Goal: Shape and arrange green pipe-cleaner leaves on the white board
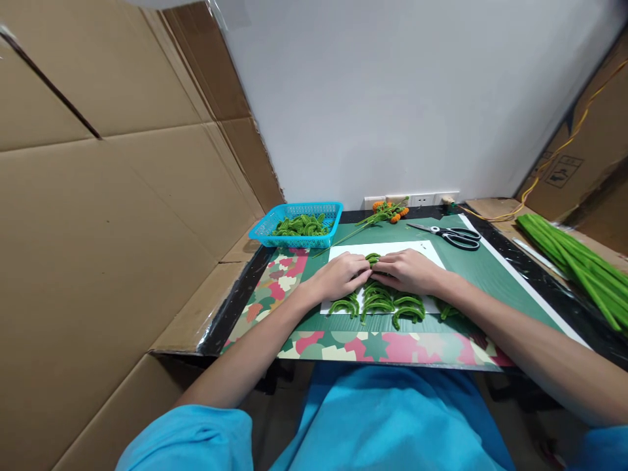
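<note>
My left hand (347,271) and my right hand (405,269) meet over a white sheet of paper (350,248). Their fingertips are closed together at a bent green pipe cleaner (373,258), partly hidden by the fingers. Just below the hands, rows of curved green pipe cleaner pieces (377,299) lie on the paper, some reaching past its near edge. Another small group of curved pieces (447,310) rests under my right forearm.
A blue basket (255,230) of green pieces stands back left. Orange pipe cleaner flowers (392,210) and black-handled scissors (458,238) lie at the back of the green mat (500,281). Long green stems (574,261) are bundled at right. Cardboard (122,229) walls the left.
</note>
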`<state>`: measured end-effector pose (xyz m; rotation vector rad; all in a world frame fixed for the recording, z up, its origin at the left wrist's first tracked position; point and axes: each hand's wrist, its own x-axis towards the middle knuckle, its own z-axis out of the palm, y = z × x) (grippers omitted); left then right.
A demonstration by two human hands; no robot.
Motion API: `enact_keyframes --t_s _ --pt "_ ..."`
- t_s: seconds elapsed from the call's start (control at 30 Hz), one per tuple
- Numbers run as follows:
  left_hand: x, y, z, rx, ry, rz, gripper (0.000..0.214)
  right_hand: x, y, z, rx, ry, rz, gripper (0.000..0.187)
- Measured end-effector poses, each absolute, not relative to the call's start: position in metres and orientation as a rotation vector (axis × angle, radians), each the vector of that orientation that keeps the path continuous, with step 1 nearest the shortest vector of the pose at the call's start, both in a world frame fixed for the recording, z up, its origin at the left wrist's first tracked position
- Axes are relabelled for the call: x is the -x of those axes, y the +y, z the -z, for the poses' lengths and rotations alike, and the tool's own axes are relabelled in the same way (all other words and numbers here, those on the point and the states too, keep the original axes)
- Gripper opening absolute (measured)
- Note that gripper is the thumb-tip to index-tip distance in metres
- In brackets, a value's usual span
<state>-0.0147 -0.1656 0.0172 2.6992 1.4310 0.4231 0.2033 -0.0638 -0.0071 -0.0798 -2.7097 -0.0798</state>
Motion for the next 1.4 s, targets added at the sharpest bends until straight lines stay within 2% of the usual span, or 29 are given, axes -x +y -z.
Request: enact_keyframes --t_s 1.4 --pt "0.0149 -0.1654 -0.0137 -2.720 1.439 -0.423 0.031 -0.2042 -0.0645 0.0060 0.090 -2.736 0.058 0.040"
